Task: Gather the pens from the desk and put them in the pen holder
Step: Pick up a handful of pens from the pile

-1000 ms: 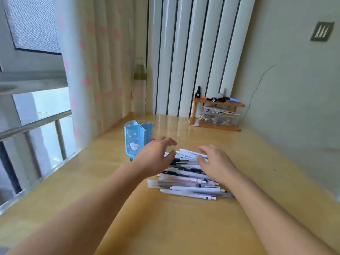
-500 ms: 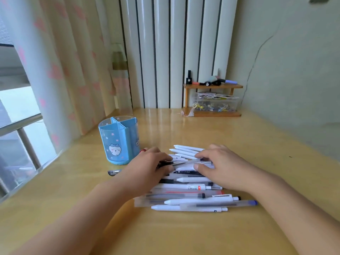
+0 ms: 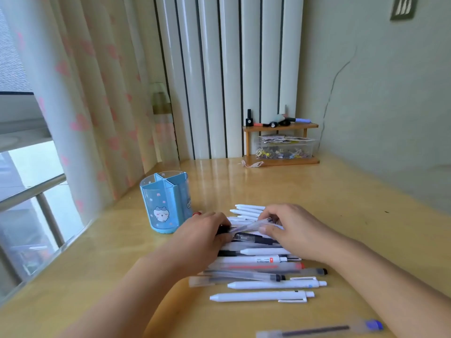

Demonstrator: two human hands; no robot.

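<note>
Several pens [image 3: 261, 264], white and clear ones, lie side by side in a heap on the wooden desk [image 3: 317, 203]. My left hand [image 3: 202, 230] and my right hand [image 3: 290, 228] are both on the far part of the heap. Between them they pinch one clear pen [image 3: 249, 226], tilted and lifted a little off the others. The blue pen holder [image 3: 166, 201], round with inner dividers and a cat picture, stands upright just left of my left hand. A blue-capped clear pen [image 3: 319, 330] lies apart near the desk's front edge.
A small wooden shelf [image 3: 280, 128] with markers on top and a clear box of clips under it stands at the back by the wall. A curtain [image 3: 92, 98] and a window rail run along the desk's left side. The wall is on the right.
Both hands have closed on one clear pen and raised its right end off the heap. The blue-capped pen, earlier at the heap's near edge, now lies apart toward the front.
</note>
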